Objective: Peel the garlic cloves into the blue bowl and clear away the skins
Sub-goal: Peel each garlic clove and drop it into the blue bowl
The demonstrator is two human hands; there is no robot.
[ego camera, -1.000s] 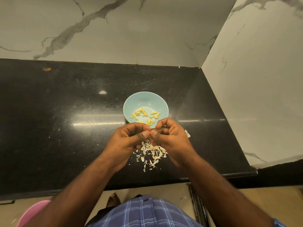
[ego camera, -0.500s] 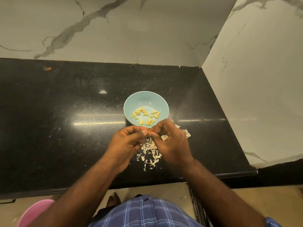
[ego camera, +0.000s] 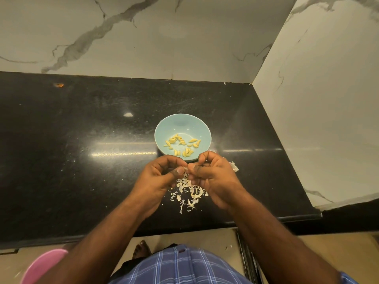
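Observation:
A pale blue bowl [ego camera: 164, 131] stands on the black counter and holds several peeled yellow garlic cloves [ego camera: 181, 144]. Just in front of its near rim, my left hand [ego camera: 159, 179] and my right hand [ego camera: 213, 178] meet thumb to thumb. Between the fingertips of both hands is pinched a small garlic clove [ego camera: 185, 168], mostly hidden by the fingers. Under the hands lies a pile of pale garlic skins [ego camera: 188, 193], and another scrap of skin [ego camera: 234, 167] shows to the right of my right hand.
The black granite counter [ego camera: 82, 160] ends in a front edge near my body. Marble walls close the back and the right side. A pink tub [ego camera: 39, 267] sits on the floor at lower left. Small flecks of skin dot the counter.
Both hands stay together in front of the bowl. The fingers have shifted slightly as they work the clove, and my right hand has turned a little over the skins.

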